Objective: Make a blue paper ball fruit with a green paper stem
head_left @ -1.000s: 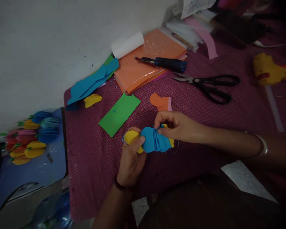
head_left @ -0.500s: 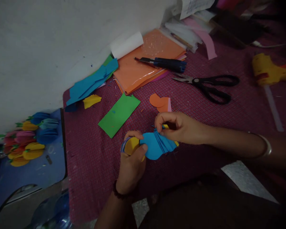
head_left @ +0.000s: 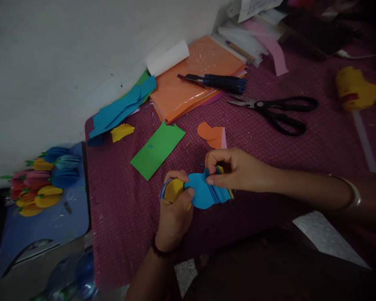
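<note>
My left hand (head_left: 175, 209) is closed, thumb against fingers, on the left end of some blue paper cut-outs (head_left: 201, 191) with rounded edges. A yellow rounded paper piece (head_left: 173, 190) with a bluish rim sits in the same grip. On the right, the blue paper is gathered in several narrow layers, with yellow paper showing behind. My right hand (head_left: 235, 169) pinches the upper edge of these layers between thumb and bent fingers. Just beyond it lie orange rounded paper cut-outs (head_left: 211, 133) with a pink strip at their side.
Green paper (head_left: 158, 150), a yellow scrap (head_left: 122, 132) and blue sheets (head_left: 122, 109) lie to the left. Farther back are an orange packet (head_left: 200, 73), a cutter (head_left: 216, 82), scissors (head_left: 269, 109) and a yellow glue gun (head_left: 357, 90). Colourful paper shapes (head_left: 47, 179) rest on a blue stool (head_left: 72, 217).
My right thumb has moved slightly left and down along the blue layers, and the fingers have shifted a little. My left hand keeps its hold. The view has shifted slightly.
</note>
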Motion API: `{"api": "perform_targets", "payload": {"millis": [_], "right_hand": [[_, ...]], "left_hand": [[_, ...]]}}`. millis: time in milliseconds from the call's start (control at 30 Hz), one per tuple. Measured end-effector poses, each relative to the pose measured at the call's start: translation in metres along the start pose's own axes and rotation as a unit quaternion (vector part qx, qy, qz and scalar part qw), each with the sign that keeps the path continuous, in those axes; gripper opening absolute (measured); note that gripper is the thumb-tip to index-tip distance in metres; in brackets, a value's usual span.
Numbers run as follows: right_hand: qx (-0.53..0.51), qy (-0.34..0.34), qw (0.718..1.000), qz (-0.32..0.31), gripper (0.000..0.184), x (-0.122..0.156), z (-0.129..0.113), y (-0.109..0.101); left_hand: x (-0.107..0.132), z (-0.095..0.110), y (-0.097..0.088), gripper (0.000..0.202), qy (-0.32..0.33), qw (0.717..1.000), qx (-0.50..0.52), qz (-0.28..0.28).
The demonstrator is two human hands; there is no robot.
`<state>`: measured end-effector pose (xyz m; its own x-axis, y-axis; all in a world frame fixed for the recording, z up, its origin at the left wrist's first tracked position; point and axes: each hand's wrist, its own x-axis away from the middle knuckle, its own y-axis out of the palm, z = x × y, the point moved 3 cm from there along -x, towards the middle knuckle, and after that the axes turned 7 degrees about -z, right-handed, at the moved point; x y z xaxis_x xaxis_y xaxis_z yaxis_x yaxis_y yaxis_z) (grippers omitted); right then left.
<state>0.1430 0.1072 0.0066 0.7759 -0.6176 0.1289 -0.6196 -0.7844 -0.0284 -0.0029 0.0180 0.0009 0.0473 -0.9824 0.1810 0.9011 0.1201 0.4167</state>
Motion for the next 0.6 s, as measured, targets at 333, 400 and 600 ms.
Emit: {"api": "perform_targets", "payload": {"millis": [333, 400, 600], "right_hand": [[-0.019, 0.01, 1.0, -0.018, 0.017, -0.0007, 0.001, 0.0004], [-0.022, 0.01, 0.999, -0.022, 0.018, -0.0008, 0.0012, 0.0004], [-0.01, 0.006, 1.0, -0.013, 0.013, -0.0008, 0.0016, 0.0003]], "left_hand": [[0.0009, 0.0013, 0.0015, 0.022, 0.004, 0.998, -0.054, 0.014], [0.0009, 0.0021, 0.0025, 0.022, 0.008, 0.998, -0.058, 0.018], [0.0011, 0.0022, 0.0022, 0.022, 0.014, 0.999, -0.051, 0.011]]}}
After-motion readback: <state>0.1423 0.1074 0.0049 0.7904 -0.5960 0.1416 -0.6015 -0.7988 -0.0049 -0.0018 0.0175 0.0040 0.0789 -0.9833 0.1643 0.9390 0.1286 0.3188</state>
